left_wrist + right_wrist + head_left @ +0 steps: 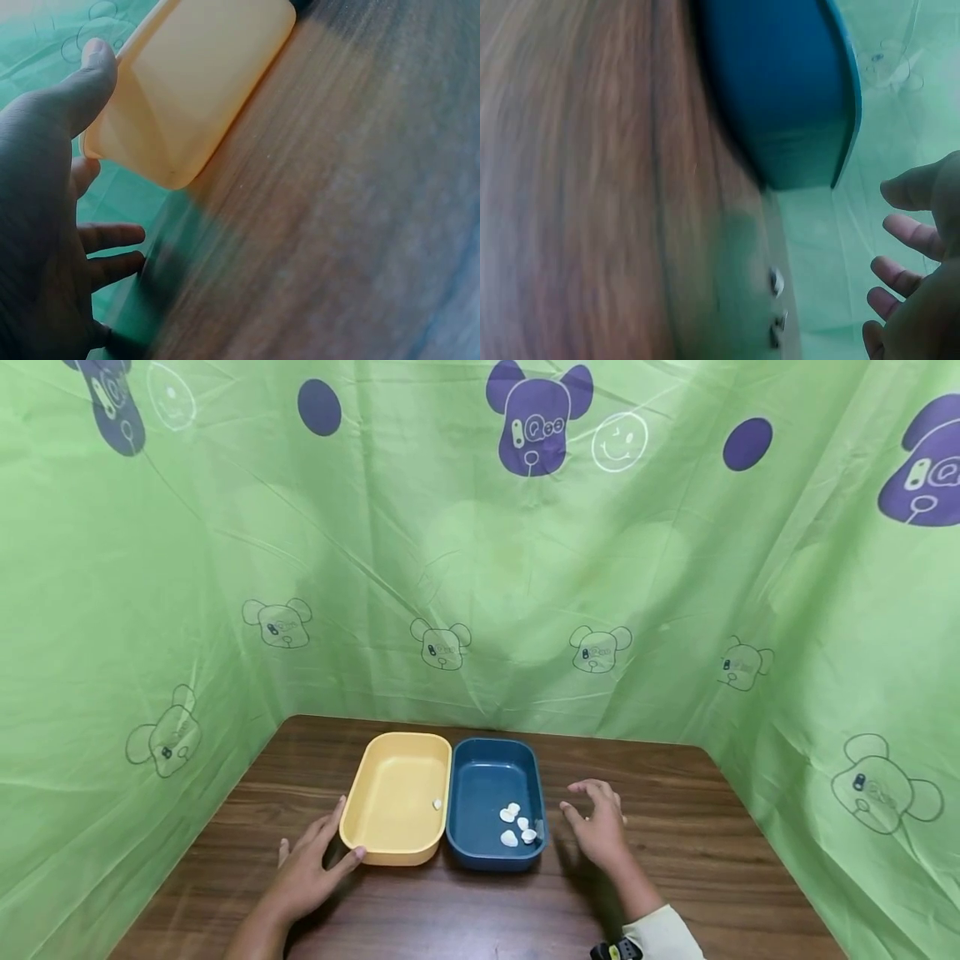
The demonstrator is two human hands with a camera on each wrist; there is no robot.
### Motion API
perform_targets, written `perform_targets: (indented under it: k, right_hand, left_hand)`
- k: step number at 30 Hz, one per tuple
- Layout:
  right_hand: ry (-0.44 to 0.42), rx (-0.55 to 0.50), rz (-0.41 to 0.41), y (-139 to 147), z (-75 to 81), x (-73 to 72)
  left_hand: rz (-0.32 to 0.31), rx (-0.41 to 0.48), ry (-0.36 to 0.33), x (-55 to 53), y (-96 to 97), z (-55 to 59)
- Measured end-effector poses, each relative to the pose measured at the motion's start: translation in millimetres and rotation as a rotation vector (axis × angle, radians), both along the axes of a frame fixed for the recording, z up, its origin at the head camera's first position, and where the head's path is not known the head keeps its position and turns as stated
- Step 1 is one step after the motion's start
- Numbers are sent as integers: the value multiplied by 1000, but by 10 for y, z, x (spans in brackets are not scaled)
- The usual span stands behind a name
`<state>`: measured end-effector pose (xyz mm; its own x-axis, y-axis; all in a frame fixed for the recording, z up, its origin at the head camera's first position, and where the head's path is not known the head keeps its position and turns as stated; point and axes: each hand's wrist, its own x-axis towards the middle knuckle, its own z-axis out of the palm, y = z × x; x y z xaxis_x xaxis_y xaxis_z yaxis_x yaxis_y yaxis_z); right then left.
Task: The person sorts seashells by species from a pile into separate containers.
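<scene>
A yellow tray (397, 858) and a dark blue tray (495, 863) stand side by side on the table. One small white shell (437, 804) lies by the yellow tray's right wall. Several white seashells (509, 838) are gathered in the near right part of the blue tray. My left hand (306, 870) touches the yellow tray's near left corner, thumb at the front rim and index finger along the left side, fingers spread. Right of the blue tray, my right hand (600, 831) hovers with fingers loosely bent and nothing visible in them.
A brown wood-grain table (420, 910) bears both trays. Small pale, shiny pieces (777, 282) lie on the table near its edge in the right wrist view. A green printed curtain (480, 568) encloses the table at the back and sides.
</scene>
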<state>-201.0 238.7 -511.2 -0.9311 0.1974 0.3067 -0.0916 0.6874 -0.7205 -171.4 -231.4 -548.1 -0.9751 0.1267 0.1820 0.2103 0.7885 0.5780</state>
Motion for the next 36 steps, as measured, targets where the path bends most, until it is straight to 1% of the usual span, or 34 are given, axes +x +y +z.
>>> perform_targets:
  k: [2, 8, 12, 16, 19, 25, 29, 36]
  right_hand:
    - [-16, -2, -8, 74, -26, 7]
    - [-84, 2, -65, 269, -116, 22]
    - [-95, -28, -90, 342, -194, 12]
    - [-95, -41, -107, 396, -252, -2]
    - [-115, -39, -117, 440, -310, -14]
    - [-149, -61, -110, 497, -428, -36]
    - [-154, -55, -115, 497, -475, -31]
    - [-116, -11, -128, 504, -511, -24]
  left_hand:
    - [2, 3, 0, 2, -2, 5]
    - [-3, 4, -11, -1, 1, 11]
    - [-6, 3, -10, -4, -2, 13]
    - [-3, 5, -6, -2, -6, 19]
    - [-5, 3, -5, -3, -6, 24]
    - [-3, 11, -9, -3, -13, 19]
    - [-3, 7, -16, -6, -14, 21]
    - [-8, 0, -25, -18, 1, 31]
